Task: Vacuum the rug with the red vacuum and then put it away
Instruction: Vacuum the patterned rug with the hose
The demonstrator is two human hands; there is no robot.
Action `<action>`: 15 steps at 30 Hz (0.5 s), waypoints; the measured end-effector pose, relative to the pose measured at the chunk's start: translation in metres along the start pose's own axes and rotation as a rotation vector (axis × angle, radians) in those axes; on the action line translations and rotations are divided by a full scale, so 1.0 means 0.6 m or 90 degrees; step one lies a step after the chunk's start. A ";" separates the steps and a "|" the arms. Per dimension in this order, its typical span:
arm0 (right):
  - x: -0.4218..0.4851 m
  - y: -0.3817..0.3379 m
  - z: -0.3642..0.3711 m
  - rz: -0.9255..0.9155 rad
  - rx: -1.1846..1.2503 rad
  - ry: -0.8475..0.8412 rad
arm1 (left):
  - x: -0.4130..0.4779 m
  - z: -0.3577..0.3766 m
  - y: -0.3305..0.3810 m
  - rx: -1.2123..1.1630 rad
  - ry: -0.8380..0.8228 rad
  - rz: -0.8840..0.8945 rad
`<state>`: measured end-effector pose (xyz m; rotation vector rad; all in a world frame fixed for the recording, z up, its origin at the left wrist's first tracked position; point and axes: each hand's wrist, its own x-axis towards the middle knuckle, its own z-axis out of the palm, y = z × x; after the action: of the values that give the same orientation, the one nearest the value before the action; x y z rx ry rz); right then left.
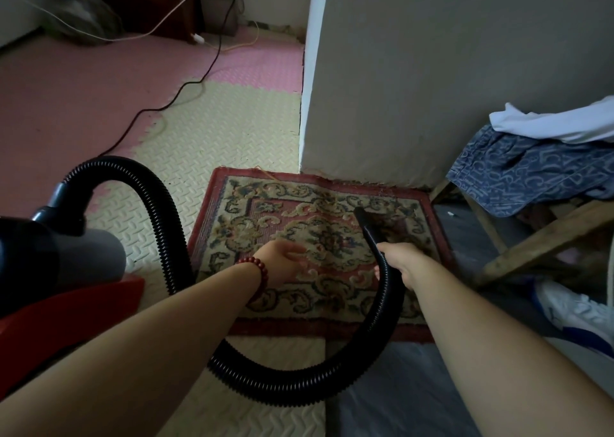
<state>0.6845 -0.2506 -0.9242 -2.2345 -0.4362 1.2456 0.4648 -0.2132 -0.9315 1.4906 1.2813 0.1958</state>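
A small patterned rug (262,210) with a red border lies on the floor below a wall corner. The red vacuum (56,307), with a grey and black top, sits at the left edge. Its black ribbed hose (159,224) arches up, runs down and loops across the floor to my right hand (400,262). My right hand grips the hose just behind the black nozzle (367,225), whose tip rests on the right part of the rug. My left hand (282,262), with a red bead bracelet on the wrist, hovers over the rug's middle with fingers relaxed.
The white wall corner (307,104) stands just behind the rug. A wooden stool (531,247) draped with blue and white clothes is at the right, a white shoe (578,313) below it. A black power cord (186,87) crosses the pink and cream foam mats (232,127).
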 end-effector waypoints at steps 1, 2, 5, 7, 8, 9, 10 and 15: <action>-0.002 0.002 0.003 -0.007 -0.013 -0.004 | 0.001 -0.002 -0.004 0.002 -0.002 -0.002; -0.003 0.003 0.006 -0.013 -0.036 -0.013 | -0.001 -0.005 -0.005 0.004 0.000 -0.006; -0.013 0.002 0.017 -0.002 -0.077 -0.029 | 0.003 -0.009 -0.015 0.035 -0.007 0.004; -0.022 0.004 0.023 0.000 -0.086 -0.046 | 0.002 -0.011 -0.016 0.062 -0.012 0.008; -0.028 0.008 0.025 0.001 -0.089 -0.044 | 0.003 -0.011 -0.016 0.064 -0.022 0.001; -0.034 0.013 0.026 0.004 -0.089 -0.041 | 0.006 -0.010 -0.018 0.069 -0.029 -0.006; -0.039 0.020 0.024 0.008 -0.093 -0.039 | 0.009 -0.008 -0.017 0.077 -0.035 -0.010; -0.051 0.054 -0.007 0.046 -0.083 0.008 | 0.015 0.005 -0.007 0.096 -0.072 -0.013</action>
<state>0.6728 -0.2937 -0.9207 -2.3858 -0.4471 1.2721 0.4678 -0.2088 -0.9403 1.5918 1.2422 0.0008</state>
